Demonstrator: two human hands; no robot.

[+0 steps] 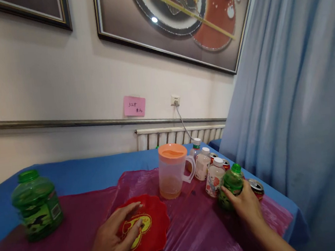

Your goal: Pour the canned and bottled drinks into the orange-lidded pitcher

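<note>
My right hand [247,203] is wrapped round a small green bottle [233,180] with a green cap, at the right of the table among other drinks. Over a red scalloped plate [154,223] with a yellow print hovers my left hand [116,236], its fingers apart and nothing in them; whether it touches the plate I cannot tell. Behind the plate stands a clear plastic pitcher [173,173] with an orange lid and a little amber liquid at the bottom. Beside the green bottle are two white-capped bottles with printed labels, the nearer one [214,178] almost against it.
A large green jug [38,208] stands at the left. Another white-capped bottle [196,146] and several cans, one dark can [256,188] nearest, line the right side. Purple plastic sheeting [191,231] covers part of the blue tablecloth [85,171]. A blue curtain [304,106] hangs at right.
</note>
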